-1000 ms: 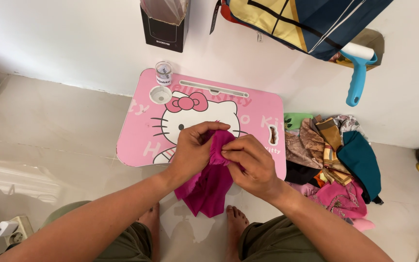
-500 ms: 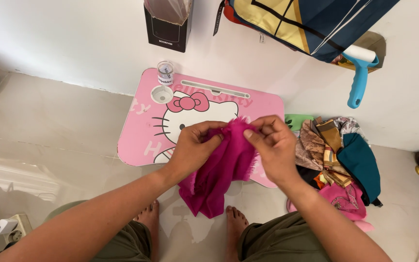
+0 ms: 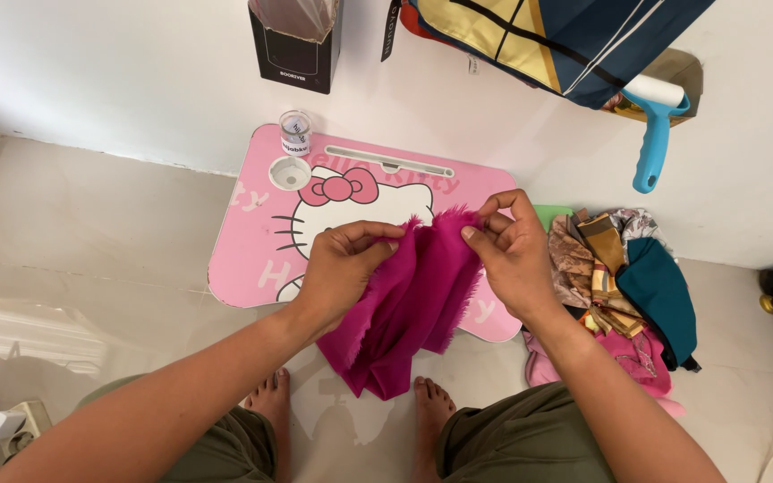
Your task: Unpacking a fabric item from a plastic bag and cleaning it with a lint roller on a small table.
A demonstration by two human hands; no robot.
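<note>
A magenta cloth [image 3: 409, 304] with a frayed top edge hangs over the front of a small pink cartoon-cat lap table [image 3: 252, 241]. My left hand [image 3: 342, 268] pinches the cloth's top edge at its left end. My right hand [image 3: 512, 255] pinches the same edge at its right end, so the edge is stretched between both hands above the table. The lower part of the cloth droops in folds toward my bare feet.
A small clear jar [image 3: 295, 132] stands at the table's back left, by a round cup recess. A heap of folded patterned and teal cloths [image 3: 624, 286] lies right of the table. A black box [image 3: 293, 45], a hanging bag and a blue-handled roller [image 3: 650, 143] are at the wall.
My hands have drawn apart: the right hand slid rightward along the cloth's top edge, spreading the bunched magenta cloth wider. The left hand stayed almost in place.
</note>
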